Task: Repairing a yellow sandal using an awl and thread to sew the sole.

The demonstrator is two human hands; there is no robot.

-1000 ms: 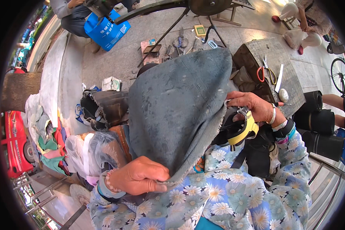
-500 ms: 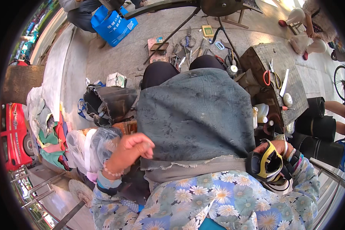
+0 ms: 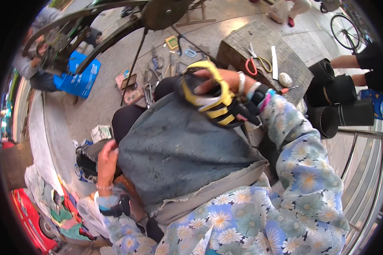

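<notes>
Left hand [image 3: 107, 161] pinching grey cloth [image 3: 178, 157] edge | right hand [image 3: 225, 80] gripping black-yellow sandal [image 3: 208, 95]

Denim cloth and strapped sandal, both in hand.

Grey-blue denim cloth [image 3: 178, 153], worn and speckled, lies spread flat across the lap, its frayed pale hem nearest the body; the left grip [image 3: 107, 163] pinches its left edge. Black sandal [image 3: 208, 100] with yellow and white straps sits at the cloth's far edge, tilted, straps uppermost, with the right grip [image 3: 225, 83] closed over its top.
</notes>
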